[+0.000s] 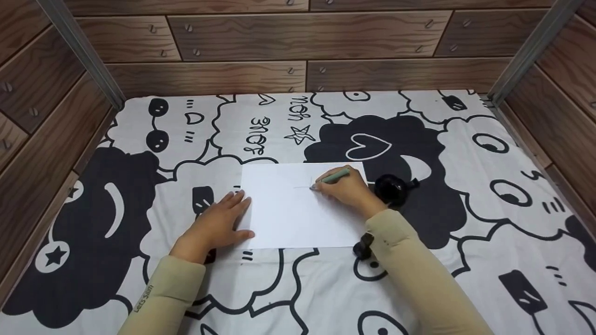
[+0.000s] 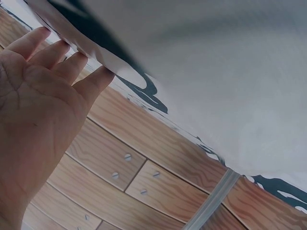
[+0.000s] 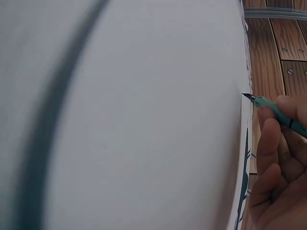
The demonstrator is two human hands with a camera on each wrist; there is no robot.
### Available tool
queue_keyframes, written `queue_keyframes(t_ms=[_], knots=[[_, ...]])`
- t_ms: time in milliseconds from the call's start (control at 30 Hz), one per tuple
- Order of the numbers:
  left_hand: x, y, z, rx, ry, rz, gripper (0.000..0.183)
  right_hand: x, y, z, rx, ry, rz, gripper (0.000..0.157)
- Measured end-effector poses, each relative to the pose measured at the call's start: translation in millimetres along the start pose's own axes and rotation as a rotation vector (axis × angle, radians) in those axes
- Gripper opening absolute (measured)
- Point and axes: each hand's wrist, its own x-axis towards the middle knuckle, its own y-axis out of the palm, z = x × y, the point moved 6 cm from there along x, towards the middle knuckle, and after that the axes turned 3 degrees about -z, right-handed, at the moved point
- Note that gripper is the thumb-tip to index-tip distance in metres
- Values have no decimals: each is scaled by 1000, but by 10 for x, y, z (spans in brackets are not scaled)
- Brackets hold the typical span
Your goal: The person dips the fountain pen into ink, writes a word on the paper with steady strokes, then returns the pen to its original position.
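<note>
A white sheet of paper (image 1: 284, 218) lies on the patterned cloth. My right hand (image 1: 344, 186) grips a green fountain pen (image 1: 336, 176) over its upper right part, the dark nib at the paper. Beside the nib runs a thin horizontal line, with a faint vertical one crossing near it. The right wrist view shows the pen (image 3: 273, 108) pinched between thumb and fingers, its nib pointing left. Fingers spread, my left hand (image 1: 219, 223) rests at the paper's left edge. In the left wrist view the left hand (image 2: 43, 100) has extended fingers, their tips against the surface.
A glossy round black object (image 1: 391, 188) is just right of my right hand. A smaller black object (image 1: 363, 246) sits by the paper's lower right corner, partly behind the sleeve. Wood-patterned panels (image 1: 298, 37) and metal posts (image 1: 81, 51) border the cloth-covered surface (image 1: 326, 288).
</note>
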Motion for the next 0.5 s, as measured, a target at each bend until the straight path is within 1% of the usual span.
queue_keyframes(t_ms=[33,267,500], knots=[[0,0,-2,1,2,0,79,-8,4,5,-3,-2,6,7],[2,1,11,-15,0,-1,78,-72,58,43,73,-7,54,7],[8,6,7,-14,9,-1,78,-114,108,91,16,-26,91,4]])
